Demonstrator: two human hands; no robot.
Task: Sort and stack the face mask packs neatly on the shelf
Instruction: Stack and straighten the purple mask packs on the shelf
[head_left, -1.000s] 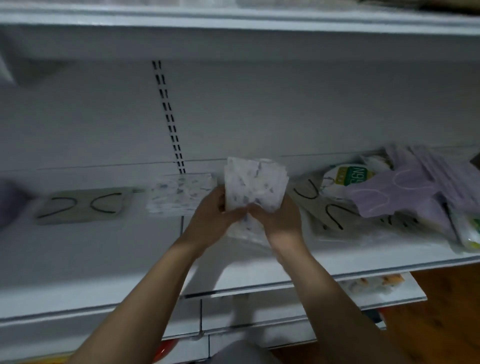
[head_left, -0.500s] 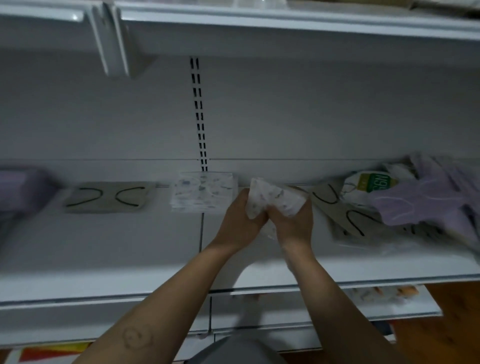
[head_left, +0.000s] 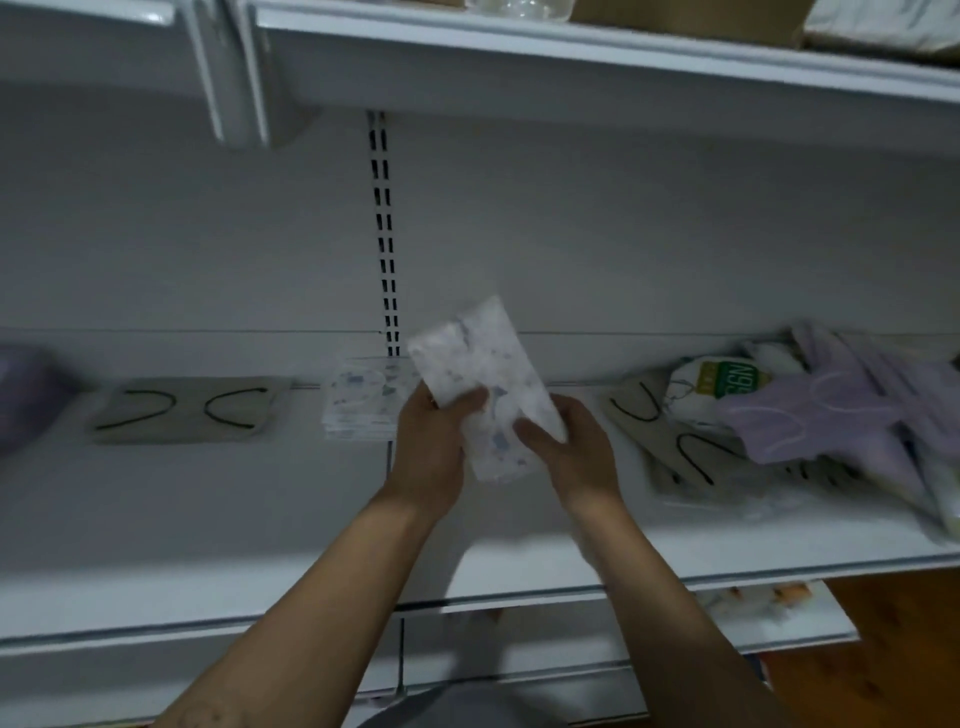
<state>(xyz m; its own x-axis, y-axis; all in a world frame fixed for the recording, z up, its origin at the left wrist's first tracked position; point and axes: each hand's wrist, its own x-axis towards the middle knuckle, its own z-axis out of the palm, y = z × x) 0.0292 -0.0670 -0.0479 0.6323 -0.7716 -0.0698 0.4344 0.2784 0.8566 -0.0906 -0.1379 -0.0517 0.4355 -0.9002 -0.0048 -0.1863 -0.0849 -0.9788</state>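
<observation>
Two grips hold one speckled white mask pack (head_left: 480, 366) tilted above the shelf (head_left: 208, 519). The left grip (head_left: 428, 457) pinches its left edge, thumb on top; the right grip (head_left: 579, 457) curls round its lower right edge. Just behind the left grip lies a stack of matching packs (head_left: 363, 405). Further left lies a grey pack (head_left: 187, 410); right of the right grip, a jumbled pile (head_left: 810, 415) of packs.

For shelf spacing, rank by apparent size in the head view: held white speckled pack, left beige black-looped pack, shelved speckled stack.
1. held white speckled pack, nearest the camera, so unsure
2. beige black-looped pack
3. white speckled stack, partly hidden
</observation>
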